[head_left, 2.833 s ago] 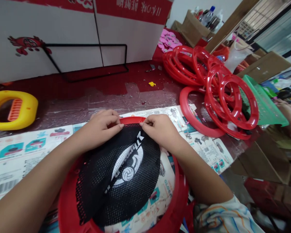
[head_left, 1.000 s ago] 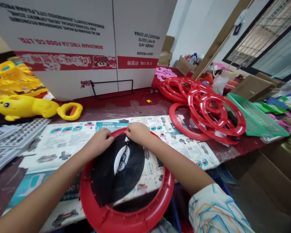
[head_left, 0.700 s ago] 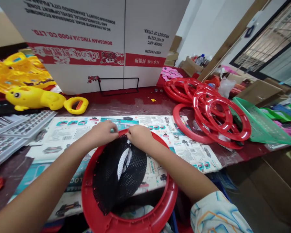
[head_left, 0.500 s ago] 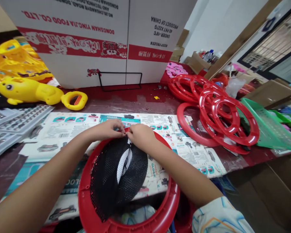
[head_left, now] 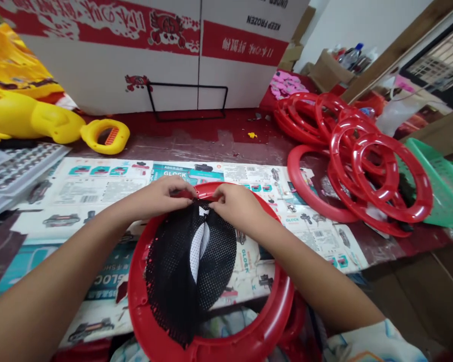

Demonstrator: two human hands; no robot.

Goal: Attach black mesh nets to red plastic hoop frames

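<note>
A large red plastic ring [head_left: 283, 311] leans over the front edge of the table, its ribbed side towards me. Black perforated mesh fabric [head_left: 173, 271] with a white printed patch hangs folded across the ring's left half, its left edge along the rim. At the top of the ring my left hand [head_left: 166, 196] pinches the mesh's upper edge between thumb and finger. Close beside it, my right hand [head_left: 234, 203] pinches the same edge, fingers curled. A small white tab [head_left: 203, 211] shows on the mesh between the two hands.
Printed card sheets [head_left: 101, 188] cover the table under the ring. More red rings [head_left: 392, 176] are piled at right by a green basket [head_left: 423, 171]. A white carton [head_left: 166, 75] stands behind a black wire frame [head_left: 189, 118]. Yellow toy parts [head_left: 105, 136] lie at left near trays.
My hands have drawn slightly apart at the top of the ring, still on the mesh edge. The view has tilted down, so the surroundings sit higher in it.
</note>
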